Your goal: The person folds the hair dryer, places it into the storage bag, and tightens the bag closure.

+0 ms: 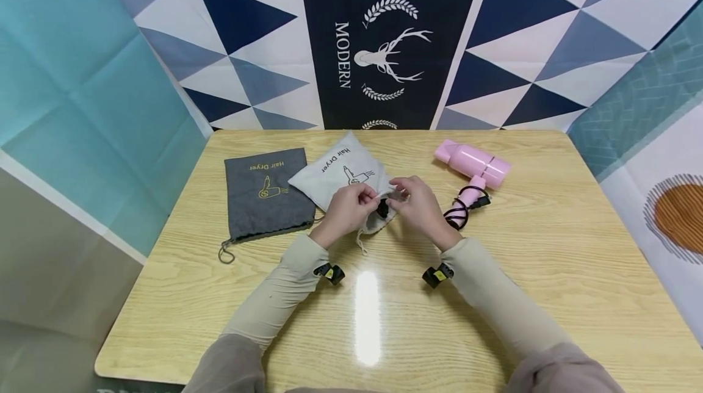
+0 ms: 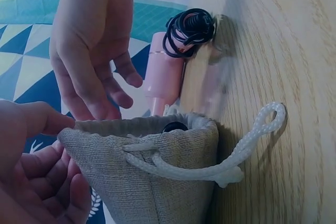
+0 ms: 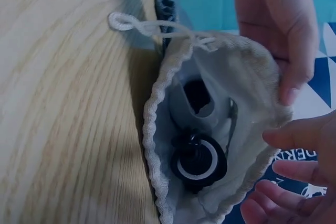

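The white bag [image 1: 329,176] is lying at the centre of the table [image 1: 165,295], with its mouth facing near and right. The left hand [image 1: 347,209] is gripping the upper edge of the rim, pinching the fabric between thumb and fingers. The right hand [image 1: 420,204] is holding the same edge just to the right, with one digit inside the mouth and the other fingers loosely bent outside. The mouth is standing open below both hands. Inside, a grey part [image 3: 210,121] with a dark opening is showing next to a black part [image 3: 198,160] with a pale ring. A white cord [image 2: 194,173] is extending from the near side of the rim and forming a loop.

The dark bag [image 1: 252,210] is lying flat on the left; the white bag's left corner is covering part of its right edge. The dryer [image 1: 475,161] is lying at far right, apart from the white bag, with its nozzle pointing far left. A black cable [image 2: 198,23] is wrapping its handle.
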`<state>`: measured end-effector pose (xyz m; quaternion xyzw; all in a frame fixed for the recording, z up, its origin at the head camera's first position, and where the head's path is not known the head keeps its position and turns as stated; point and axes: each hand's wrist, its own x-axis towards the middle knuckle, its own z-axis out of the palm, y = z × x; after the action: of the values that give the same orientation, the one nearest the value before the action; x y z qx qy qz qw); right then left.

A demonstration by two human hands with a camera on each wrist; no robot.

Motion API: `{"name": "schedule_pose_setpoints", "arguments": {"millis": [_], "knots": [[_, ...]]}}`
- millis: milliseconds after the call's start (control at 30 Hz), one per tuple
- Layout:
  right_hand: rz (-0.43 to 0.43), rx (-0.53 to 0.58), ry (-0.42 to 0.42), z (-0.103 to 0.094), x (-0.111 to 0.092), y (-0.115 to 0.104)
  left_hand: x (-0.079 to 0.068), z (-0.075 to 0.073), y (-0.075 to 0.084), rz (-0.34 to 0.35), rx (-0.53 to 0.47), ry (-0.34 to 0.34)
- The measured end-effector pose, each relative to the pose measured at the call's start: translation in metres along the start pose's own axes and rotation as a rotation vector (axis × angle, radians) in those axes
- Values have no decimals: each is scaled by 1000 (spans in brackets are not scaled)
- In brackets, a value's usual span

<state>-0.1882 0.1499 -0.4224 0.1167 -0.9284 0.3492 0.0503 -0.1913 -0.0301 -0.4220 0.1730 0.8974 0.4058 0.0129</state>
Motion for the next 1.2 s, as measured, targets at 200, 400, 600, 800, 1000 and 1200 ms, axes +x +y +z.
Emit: {"name": "schedule_pose_setpoints", "arguments": {"millis": [200,400,600,800,1000,1200], "knots": [[10,-132,15,5,6,3,-2,-1,-1,21,15,1],[0,-205,57,11,8,5,-5,-1,-4,14,-6,34],[-31,-270,75,17,13,-2,-5,-1,-4,16,3,102],[4,-306,111,16,14,-9,-8,-1,-3,3,20,101],[29,-337,79,15,14,-8,-10,-2,-2,29,17,136],[13,-353,87,13,16,1,-12,-3,-5,39,25,160]]}}
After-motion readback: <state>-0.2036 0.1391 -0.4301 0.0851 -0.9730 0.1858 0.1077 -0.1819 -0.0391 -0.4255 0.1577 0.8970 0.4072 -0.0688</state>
